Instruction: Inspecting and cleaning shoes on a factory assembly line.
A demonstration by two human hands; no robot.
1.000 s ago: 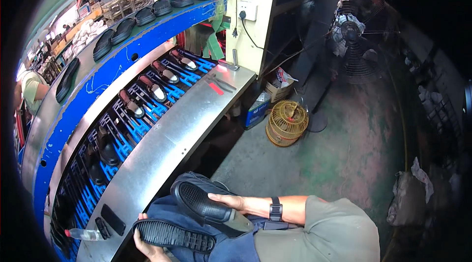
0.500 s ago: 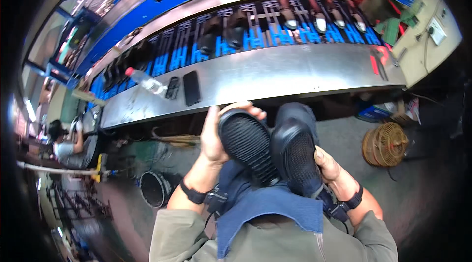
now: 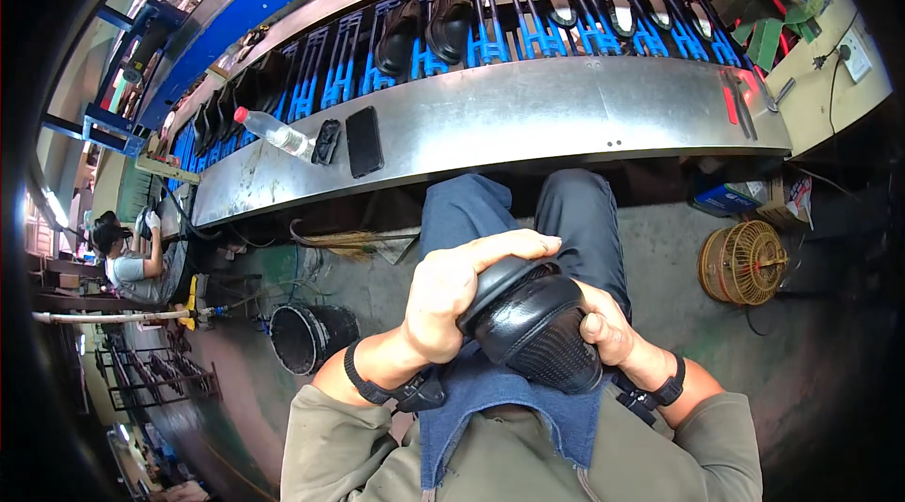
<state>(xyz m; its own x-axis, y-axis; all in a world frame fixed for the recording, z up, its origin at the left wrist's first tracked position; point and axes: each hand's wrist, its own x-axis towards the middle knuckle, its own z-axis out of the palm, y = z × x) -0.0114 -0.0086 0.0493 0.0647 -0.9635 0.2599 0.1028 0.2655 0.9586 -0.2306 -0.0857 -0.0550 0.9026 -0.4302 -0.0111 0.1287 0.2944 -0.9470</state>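
Note:
Two black shoes are held close together over my lap. Fingers wrapped round it, my left hand (image 3: 443, 299) grips the left black shoe (image 3: 495, 287), which is mostly covered by the hand and the other shoe. My right hand (image 3: 608, 328) is closed on the side of the right black shoe (image 3: 542, 337), with its rounded smooth part and perforated dotted upper facing me. The two shoes overlap and seem to touch. A dark blue apron (image 3: 452, 412) lies beneath them, and black straps with small devices circle both wrists.
Ahead runs a metal bench ledge (image 3: 509, 115) with a bottle (image 3: 273, 132), a phone (image 3: 364, 142) and red-handled tools (image 3: 735, 104). Behind it, blue racks (image 3: 485, 42) carry several shoes. A bucket (image 3: 306, 337) and a wicker basket (image 3: 745, 263) stand on the floor. Another person (image 3: 137, 257) sits far left.
Both hands have drawn the shoes nearer my body and together. The left shoe has turned, so its ribbed sole no longer faces me. My knees now show beyond the shoes.

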